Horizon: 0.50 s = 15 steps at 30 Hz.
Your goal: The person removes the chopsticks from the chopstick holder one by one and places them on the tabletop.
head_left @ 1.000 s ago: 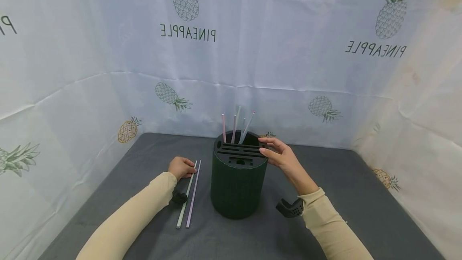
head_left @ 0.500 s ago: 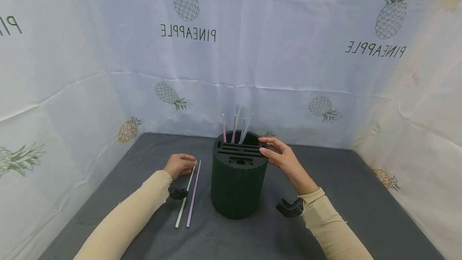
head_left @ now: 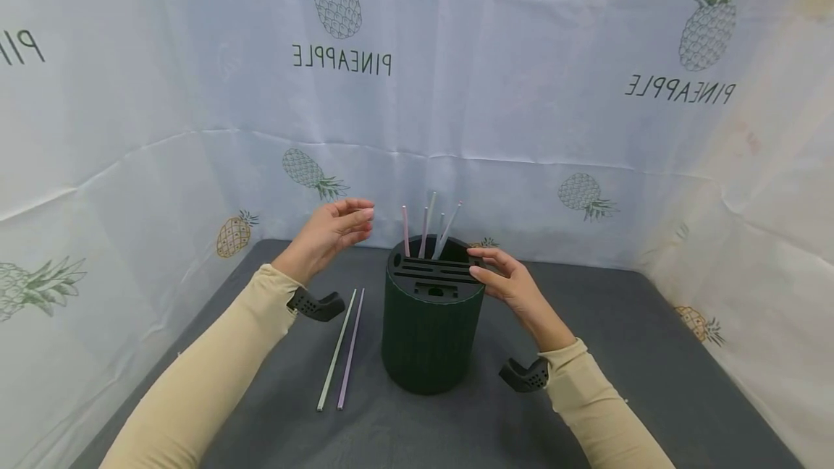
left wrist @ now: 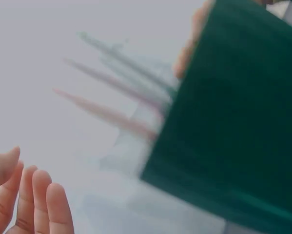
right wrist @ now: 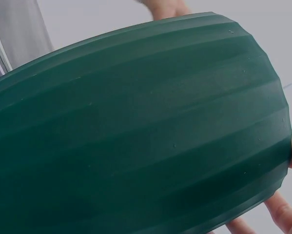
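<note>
A dark green utensil holder (head_left: 428,331) with a slotted black top stands upright on the table. Several slim pastel chopsticks (head_left: 422,234) lean in its rear opening. My right hand (head_left: 515,292) grips its rim at the right, thumb and fingers around the edge; the holder's wall (right wrist: 150,126) fills most of the right wrist view. My left hand (head_left: 332,234) is raised left of the holder, apart from it, fingers loosely extended. In the left wrist view nothing shows between its thumb and fingers (left wrist: 41,200). Below it a pale green chopstick (head_left: 336,353) and a purple chopstick (head_left: 352,353) lie side by side.
A dark grey cloth covers the table (head_left: 580,411). White curtain (head_left: 495,107) with pineapple prints encloses the back and both sides. A black strap-mounted device (head_left: 317,305) sits at the left wrist, and a similar device (head_left: 524,375) hangs at the right wrist.
My left hand has left the two chopsticks on the table and risen up and away toward the back. The right hand stays at the holder's rim.
</note>
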Each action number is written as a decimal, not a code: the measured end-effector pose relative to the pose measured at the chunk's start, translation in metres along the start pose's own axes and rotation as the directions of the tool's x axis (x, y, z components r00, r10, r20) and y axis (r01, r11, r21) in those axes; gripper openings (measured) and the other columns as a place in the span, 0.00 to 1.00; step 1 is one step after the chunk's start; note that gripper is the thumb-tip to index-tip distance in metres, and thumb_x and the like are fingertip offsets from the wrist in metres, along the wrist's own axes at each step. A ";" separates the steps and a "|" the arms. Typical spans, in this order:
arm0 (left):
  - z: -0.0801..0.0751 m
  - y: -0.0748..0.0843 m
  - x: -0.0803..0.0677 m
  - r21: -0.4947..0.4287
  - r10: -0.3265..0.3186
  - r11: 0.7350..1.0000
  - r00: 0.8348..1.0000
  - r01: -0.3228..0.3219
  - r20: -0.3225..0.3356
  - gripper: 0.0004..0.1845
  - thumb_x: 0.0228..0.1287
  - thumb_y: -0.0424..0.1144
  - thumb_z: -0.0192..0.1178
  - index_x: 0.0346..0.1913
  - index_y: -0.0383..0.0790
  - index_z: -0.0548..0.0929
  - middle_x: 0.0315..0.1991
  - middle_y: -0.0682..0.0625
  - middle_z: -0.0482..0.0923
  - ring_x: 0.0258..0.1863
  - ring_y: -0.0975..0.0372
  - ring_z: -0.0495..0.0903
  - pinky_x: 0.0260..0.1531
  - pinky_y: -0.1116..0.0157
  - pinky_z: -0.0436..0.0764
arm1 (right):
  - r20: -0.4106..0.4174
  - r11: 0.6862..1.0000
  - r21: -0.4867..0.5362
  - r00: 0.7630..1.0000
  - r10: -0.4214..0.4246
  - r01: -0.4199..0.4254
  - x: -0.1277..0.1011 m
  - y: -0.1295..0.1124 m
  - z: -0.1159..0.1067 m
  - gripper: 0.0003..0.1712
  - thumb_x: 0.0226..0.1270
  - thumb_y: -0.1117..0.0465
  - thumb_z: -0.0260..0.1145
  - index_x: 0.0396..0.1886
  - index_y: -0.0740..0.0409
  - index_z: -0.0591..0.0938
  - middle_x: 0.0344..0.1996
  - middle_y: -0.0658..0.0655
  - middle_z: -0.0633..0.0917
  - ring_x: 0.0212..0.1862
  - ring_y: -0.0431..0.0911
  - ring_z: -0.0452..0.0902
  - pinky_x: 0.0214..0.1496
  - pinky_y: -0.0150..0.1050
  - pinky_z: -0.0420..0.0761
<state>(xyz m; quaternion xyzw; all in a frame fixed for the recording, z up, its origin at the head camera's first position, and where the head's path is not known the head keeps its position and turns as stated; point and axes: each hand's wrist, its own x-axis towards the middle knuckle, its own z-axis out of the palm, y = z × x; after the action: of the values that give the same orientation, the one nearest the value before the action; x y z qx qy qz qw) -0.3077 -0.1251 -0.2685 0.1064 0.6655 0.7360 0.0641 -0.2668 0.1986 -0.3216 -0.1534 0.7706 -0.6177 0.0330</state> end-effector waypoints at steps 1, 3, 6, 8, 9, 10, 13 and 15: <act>0.004 0.005 -0.002 0.005 0.021 1.000 1.000 -0.022 0.018 0.14 0.69 0.39 0.59 0.55 0.42 0.76 0.50 0.51 0.74 0.42 0.63 0.79 0.50 0.69 0.81 | 0.000 1.000 -0.001 1.000 0.000 0.000 0.000 0.000 0.000 0.29 0.71 0.52 0.61 0.68 0.55 0.69 0.73 0.58 0.60 0.74 0.56 0.53 0.69 0.61 0.65; 0.010 0.013 -0.005 0.018 0.060 0.998 0.997 -0.061 0.047 0.13 0.69 0.38 0.59 0.55 0.41 0.76 0.50 0.52 0.74 0.43 0.63 0.79 0.50 0.68 0.82 | 0.003 1.000 -0.003 1.000 0.001 -0.001 0.000 0.000 -0.001 0.29 0.71 0.52 0.61 0.68 0.55 0.69 0.73 0.58 0.60 0.74 0.56 0.54 0.69 0.60 0.65; 0.019 0.018 -0.008 0.038 0.102 0.994 0.992 -0.105 0.076 0.13 0.69 0.36 0.59 0.54 0.39 0.77 0.50 0.52 0.76 0.45 0.62 0.80 0.50 0.67 0.82 | 0.006 1.000 -0.004 1.000 0.001 -0.001 0.000 0.001 -0.001 0.28 0.72 0.53 0.61 0.68 0.55 0.69 0.73 0.58 0.60 0.74 0.56 0.54 0.69 0.60 0.65; 0.025 0.017 -0.008 0.046 0.124 0.991 0.989 -0.128 0.084 0.13 0.68 0.34 0.60 0.53 0.37 0.77 0.48 0.52 0.77 0.46 0.62 0.80 0.50 0.66 0.82 | 0.005 1.000 -0.002 1.000 0.003 -0.003 0.001 0.001 -0.001 0.28 0.72 0.53 0.61 0.68 0.55 0.69 0.72 0.58 0.60 0.74 0.56 0.54 0.69 0.61 0.65; 0.027 0.016 -0.007 0.050 0.133 0.989 0.987 -0.138 0.088 0.13 0.68 0.34 0.60 0.53 0.36 0.77 0.48 0.51 0.77 0.47 0.61 0.80 0.50 0.66 0.83 | 0.006 1.000 0.000 1.000 0.003 -0.003 0.001 0.001 -0.001 0.28 0.72 0.53 0.61 0.68 0.56 0.69 0.72 0.58 0.60 0.74 0.56 0.54 0.69 0.61 0.65; 0.029 0.014 -0.007 0.055 0.140 0.988 0.986 -0.146 0.090 0.14 0.67 0.33 0.60 0.53 0.35 0.77 0.47 0.51 0.77 0.47 0.61 0.80 0.50 0.66 0.83 | 0.006 1.000 0.003 1.000 0.004 -0.004 0.001 0.001 -0.001 0.28 0.72 0.54 0.61 0.68 0.56 0.69 0.73 0.59 0.60 0.74 0.56 0.54 0.69 0.61 0.64; 0.034 0.009 -0.005 0.065 0.156 0.985 0.983 -0.163 0.093 0.16 0.66 0.32 0.61 0.55 0.31 0.76 0.46 0.51 0.78 0.47 0.61 0.80 0.50 0.65 0.82 | 0.005 1.000 0.009 1.000 0.006 -0.006 0.001 0.001 -0.001 0.29 0.72 0.54 0.61 0.68 0.56 0.69 0.73 0.59 0.59 0.74 0.56 0.53 0.69 0.61 0.64; 0.037 0.005 -0.004 0.069 0.155 0.984 0.983 -0.162 0.099 0.16 0.66 0.32 0.61 0.55 0.30 0.76 0.45 0.52 0.79 0.46 0.62 0.81 0.52 0.64 0.82 | 0.006 1.000 0.010 1.000 0.008 -0.008 0.001 0.001 -0.002 0.29 0.72 0.53 0.61 0.68 0.56 0.69 0.73 0.58 0.59 0.74 0.56 0.53 0.70 0.61 0.64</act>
<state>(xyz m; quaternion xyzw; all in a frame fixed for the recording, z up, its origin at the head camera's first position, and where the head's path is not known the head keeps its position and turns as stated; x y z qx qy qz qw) -0.2949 -0.0909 -0.2606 0.1959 0.6790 0.7068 0.0320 -0.2682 0.2006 -0.3224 -0.1521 0.7680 -0.6209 0.0385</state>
